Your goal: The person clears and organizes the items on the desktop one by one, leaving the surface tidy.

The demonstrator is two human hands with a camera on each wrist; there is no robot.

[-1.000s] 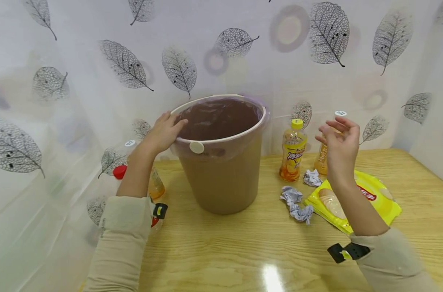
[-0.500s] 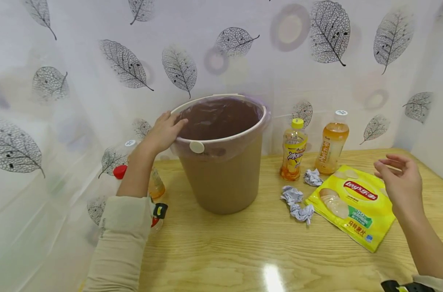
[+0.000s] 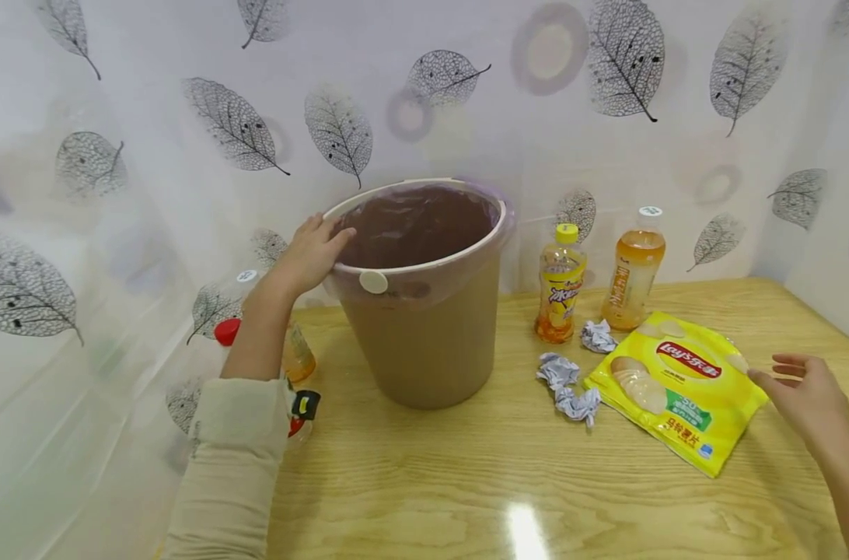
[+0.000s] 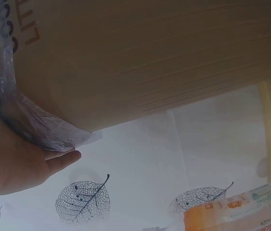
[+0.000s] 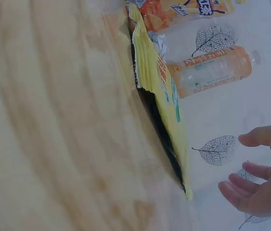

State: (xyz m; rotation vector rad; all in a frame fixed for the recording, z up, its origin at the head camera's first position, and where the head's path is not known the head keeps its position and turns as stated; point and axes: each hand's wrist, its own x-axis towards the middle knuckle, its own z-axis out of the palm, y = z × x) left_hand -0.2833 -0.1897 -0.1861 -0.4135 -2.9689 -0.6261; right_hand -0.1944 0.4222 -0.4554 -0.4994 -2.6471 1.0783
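Observation:
My left hand (image 3: 309, 255) grips the left rim of a tan trash can (image 3: 427, 334), its thumb over the inner side. A thin purple-tinted bag lines the can and folds over the rim. In the left wrist view the left hand (image 4: 17, 163) has its fingers along the outside of the lined rim. At the right, my right hand (image 3: 812, 397) is beside the right edge of a yellow Lay's chip bag (image 3: 683, 389) lying on the table. The right wrist view shows the right hand (image 5: 265, 168) with fingers spread and loosely bent, nothing between them; the chip bag's torn edge gapes.
Behind the chip bag stand a yellow-capped drink bottle (image 3: 561, 288) and a white-capped one (image 3: 633, 272). Crumpled paper (image 3: 567, 387) lies left of the bag, another ball (image 3: 598, 337) behind it. Bottles, one with a red cap (image 3: 227, 332), are partly hidden by the left arm.
My right hand has moved right and down, from in front of the white-capped bottle to the chip bag's right edge. The left hand has stayed on the can's rim.

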